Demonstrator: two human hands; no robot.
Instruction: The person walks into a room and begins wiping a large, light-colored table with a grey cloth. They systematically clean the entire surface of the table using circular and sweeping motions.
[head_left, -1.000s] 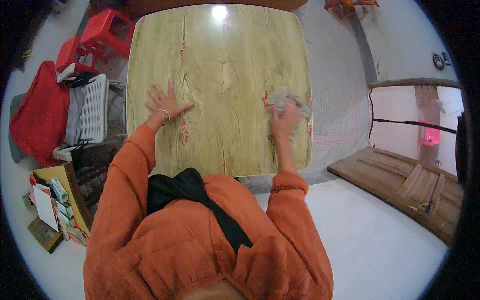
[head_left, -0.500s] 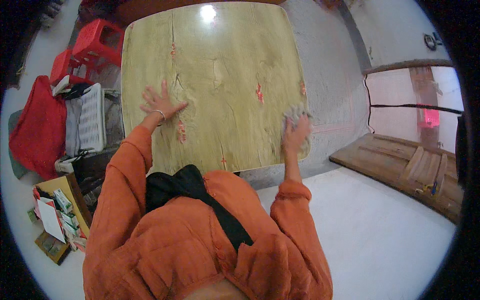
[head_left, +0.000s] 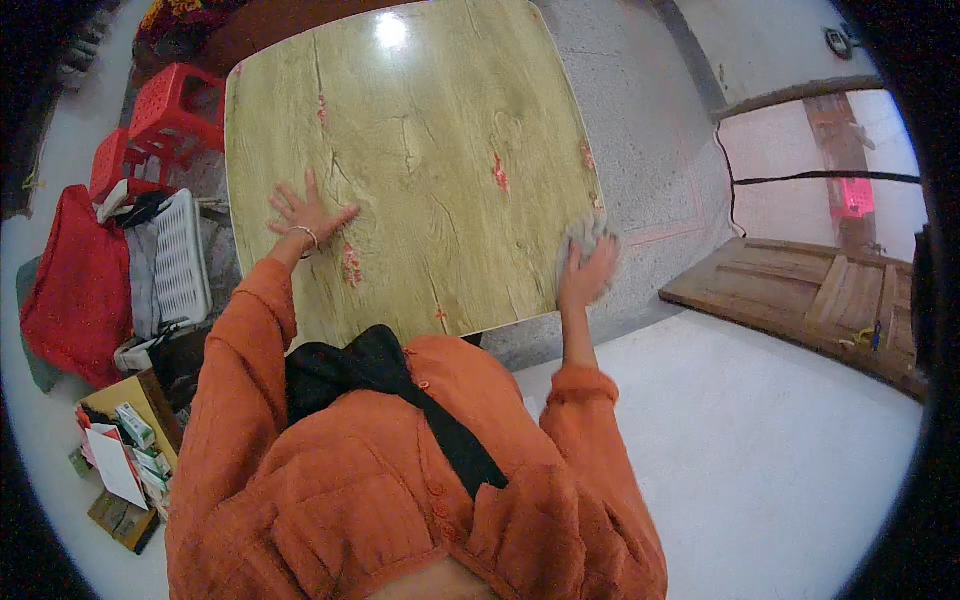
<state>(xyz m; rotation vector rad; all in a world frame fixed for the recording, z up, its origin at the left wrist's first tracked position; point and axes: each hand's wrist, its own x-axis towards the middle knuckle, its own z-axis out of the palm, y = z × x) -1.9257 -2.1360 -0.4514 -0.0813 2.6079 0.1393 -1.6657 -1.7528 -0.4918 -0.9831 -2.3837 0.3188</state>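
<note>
Before me stands a table (head_left: 430,200) with a wood-grain top and small red flower prints. My left hand (head_left: 305,216) lies flat on its left part with the fingers spread, a bracelet round the wrist, and nothing held. At the table's right edge my right hand (head_left: 592,272) grips a crumpled grey cloth (head_left: 582,236). The cloth bunches past the fingers on the corner of the tabletop. Motion blurs this hand a little, and part of the cloth is hidden beneath it.
Red plastic stools (head_left: 172,105), a white plastic basket (head_left: 180,258) and a red cloth (head_left: 75,290) are at the left. An open box of small packages (head_left: 140,430) sits lower left. A wooden door (head_left: 800,300) is at the right, a low grey wall (head_left: 650,150) beyond the table.
The table and room have shifted slightly left in view and tilted. My right hand stays with the cloth at the right edge; my left hand still rests flat on the tabletop.
</note>
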